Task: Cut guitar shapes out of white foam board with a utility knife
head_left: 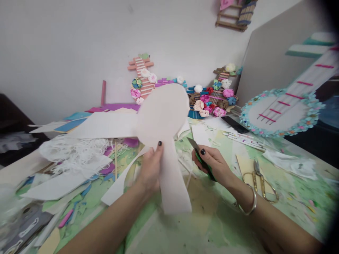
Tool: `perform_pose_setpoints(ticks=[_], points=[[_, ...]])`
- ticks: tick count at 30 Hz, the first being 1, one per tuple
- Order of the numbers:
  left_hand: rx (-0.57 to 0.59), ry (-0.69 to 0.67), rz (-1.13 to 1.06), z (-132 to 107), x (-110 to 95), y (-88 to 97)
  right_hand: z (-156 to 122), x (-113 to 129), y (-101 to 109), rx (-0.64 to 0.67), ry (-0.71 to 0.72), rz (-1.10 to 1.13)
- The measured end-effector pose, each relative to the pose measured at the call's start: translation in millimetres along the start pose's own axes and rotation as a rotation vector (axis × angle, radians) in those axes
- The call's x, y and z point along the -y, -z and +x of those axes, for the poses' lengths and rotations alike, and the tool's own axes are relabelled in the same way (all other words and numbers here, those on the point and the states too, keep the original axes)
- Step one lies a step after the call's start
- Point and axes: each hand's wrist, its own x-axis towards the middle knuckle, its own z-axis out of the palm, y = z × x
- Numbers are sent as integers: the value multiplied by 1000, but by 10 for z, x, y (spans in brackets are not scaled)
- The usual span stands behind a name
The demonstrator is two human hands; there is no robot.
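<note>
My left hand [151,165] is closed around the neck of a white cutout [164,116], thumb on its face. The cutout has a rounded body at the top and a long strip widening toward the bottom, and is held up above the table. In my right hand [212,160] is a utility knife [202,159] with a dark and green handle, its blade pointing up and left, apart from the cutout. A curved white offcut [122,181] lies behind my left wrist. Gold-handled scissors [259,180] rest to the right of my right hand.
White string [76,151] is heaped on the left among scraps. Flower-decorated guitar shapes [144,81] lean against the wall. A banjo-like craft [280,109] stands at the right. Behind my right hand lie a dark phone [234,124] and several thin sticks [246,139].
</note>
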Motion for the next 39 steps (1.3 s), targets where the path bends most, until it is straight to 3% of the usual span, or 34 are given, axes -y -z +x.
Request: perform_pose_setpoints(ticks=[3, 5, 9, 16, 23, 28, 35, 39], points=[[-176, -129, -44, 128, -61, 58, 16, 43, 8, -7, -114, 5], [-224, -158, -74, 190, -94, 83, 24, 83, 0, -16, -194, -93], [-220, -153, -117, 244, -126, 99, 25, 129, -32, -24, -258, -213], [-199, -153, -135, 247, -118, 109, 20, 143, -81, 17, -257, -110], [-51, -135, -93, 197, -9, 86, 18, 119, -124, 61, -221, -19], [-14, -104, -116, 180, -36, 80, 28, 112, -122, 53, -226, 7], [321, 67, -273, 108, -187, 59, 11, 85, -125, 39, -276, 145], [433, 188, -296, 72, -207, 60, 2, 79, -155, 66, -258, 168]])
